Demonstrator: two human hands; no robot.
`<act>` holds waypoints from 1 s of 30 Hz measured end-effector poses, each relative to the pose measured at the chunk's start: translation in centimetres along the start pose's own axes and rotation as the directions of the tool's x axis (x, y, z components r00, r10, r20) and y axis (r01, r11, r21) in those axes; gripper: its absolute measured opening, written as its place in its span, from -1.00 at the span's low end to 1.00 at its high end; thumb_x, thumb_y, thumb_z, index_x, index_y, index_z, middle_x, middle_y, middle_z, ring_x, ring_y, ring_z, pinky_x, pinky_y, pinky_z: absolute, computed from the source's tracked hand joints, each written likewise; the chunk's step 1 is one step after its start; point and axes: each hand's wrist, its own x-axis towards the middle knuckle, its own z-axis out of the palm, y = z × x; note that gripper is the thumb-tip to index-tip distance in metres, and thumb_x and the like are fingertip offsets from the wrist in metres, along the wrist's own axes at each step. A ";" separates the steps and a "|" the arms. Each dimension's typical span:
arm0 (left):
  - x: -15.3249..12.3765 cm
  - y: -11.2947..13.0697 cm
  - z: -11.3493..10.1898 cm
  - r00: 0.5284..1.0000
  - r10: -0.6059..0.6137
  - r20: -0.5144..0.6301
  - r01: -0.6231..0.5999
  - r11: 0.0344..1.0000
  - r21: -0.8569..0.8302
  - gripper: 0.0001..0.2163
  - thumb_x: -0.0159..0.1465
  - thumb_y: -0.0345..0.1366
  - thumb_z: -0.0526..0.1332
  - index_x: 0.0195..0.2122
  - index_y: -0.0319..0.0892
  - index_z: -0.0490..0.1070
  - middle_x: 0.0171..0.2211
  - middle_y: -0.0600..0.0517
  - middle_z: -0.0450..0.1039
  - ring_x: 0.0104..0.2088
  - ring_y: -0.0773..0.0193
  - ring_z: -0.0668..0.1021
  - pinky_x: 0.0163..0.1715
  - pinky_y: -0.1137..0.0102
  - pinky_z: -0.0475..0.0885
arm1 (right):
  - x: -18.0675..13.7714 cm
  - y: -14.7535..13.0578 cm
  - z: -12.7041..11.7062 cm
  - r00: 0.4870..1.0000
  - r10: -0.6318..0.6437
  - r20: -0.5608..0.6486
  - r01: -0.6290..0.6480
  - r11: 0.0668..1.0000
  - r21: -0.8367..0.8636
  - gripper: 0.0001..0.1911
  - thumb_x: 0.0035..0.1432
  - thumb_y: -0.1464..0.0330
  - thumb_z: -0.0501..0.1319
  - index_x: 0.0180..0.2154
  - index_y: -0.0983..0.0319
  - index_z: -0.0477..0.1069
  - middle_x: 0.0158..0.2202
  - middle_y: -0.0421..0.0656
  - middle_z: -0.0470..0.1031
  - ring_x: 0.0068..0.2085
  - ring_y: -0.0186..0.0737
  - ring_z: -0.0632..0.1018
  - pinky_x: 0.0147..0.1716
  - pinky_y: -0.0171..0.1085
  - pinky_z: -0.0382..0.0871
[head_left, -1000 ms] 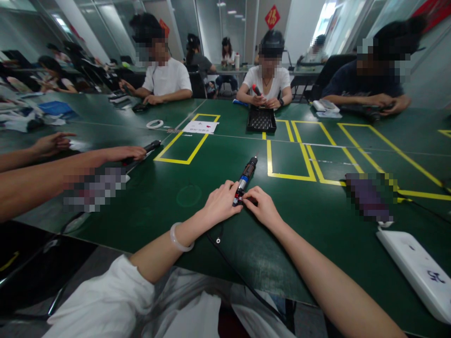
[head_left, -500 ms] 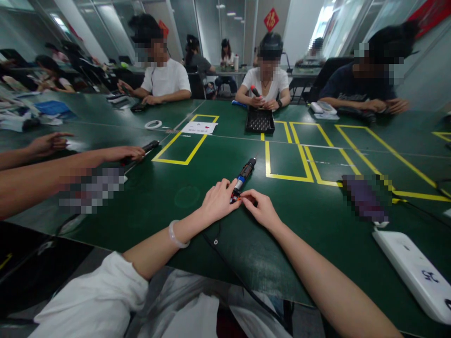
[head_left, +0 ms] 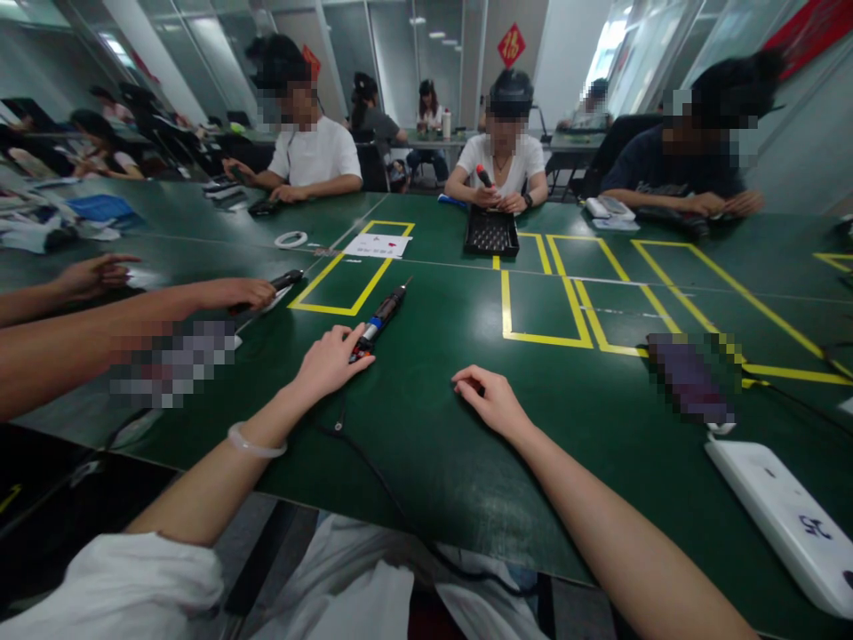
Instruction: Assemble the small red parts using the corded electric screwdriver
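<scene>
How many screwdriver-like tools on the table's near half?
2: the blue-banded tool in the left hand, and a dark tool under a co-worker's hand farther left. Others may be hidden.

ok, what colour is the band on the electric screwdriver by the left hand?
Blue: the band on the electric screwdriver, best seen in the head view.

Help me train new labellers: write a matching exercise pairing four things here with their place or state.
Things
1. Electric screwdriver
2. Right hand
3. Bracelet
4. Black tray

Places or states
A. Curled, apart from item 1
B. In front of a person across the table
C. Rear end in the left hand
D. Around the left wrist

Pairs: 1-C, 2-A, 3-D, 4-B
</scene>
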 end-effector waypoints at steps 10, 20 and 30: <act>1.9 -9.6 1.1 0.977 -0.209 0.042 0.209 0.978 0.012 -0.35 0.28 0.11 -0.01 0.32 -0.10 0.06 0.12 -0.27 0.22 0.02 -0.18 0.40 -0.09 0.12 0.34 | 0.1 0.1 0.0 1.000 0.008 0.027 -0.008 1.000 -0.018 -0.85 0.21 0.43 0.13 -0.25 0.23 0.48 -0.39 -0.17 0.56 -0.37 -0.27 0.54 -0.34 -0.33 0.33; 1.5 -8.0 -0.3 0.972 -0.214 -0.097 0.225 0.967 0.122 -0.59 0.30 -0.04 0.01 -0.11 -0.29 0.42 -0.08 -0.30 0.36 -0.08 -0.14 0.44 -0.13 0.13 0.33 | 0.1 0.0 0.0 0.999 0.013 0.044 -0.011 0.999 -0.044 -0.84 0.20 0.43 0.13 -0.25 0.23 0.49 -0.38 -0.17 0.56 -0.36 -0.27 0.54 -0.33 -0.32 0.33; 2.9 3.7 -3.0 0.994 0.107 -0.014 -0.082 0.669 -0.738 -0.68 0.32 -0.06 0.04 -0.19 -0.21 0.40 -0.36 -0.01 0.48 -0.37 0.26 0.52 -0.29 0.37 0.40 | 0.1 0.1 0.1 0.998 0.037 0.050 -0.039 0.998 0.041 -0.85 0.21 0.35 0.15 -0.24 0.23 0.47 -0.37 -0.16 0.55 -0.35 -0.25 0.53 -0.31 -0.28 0.35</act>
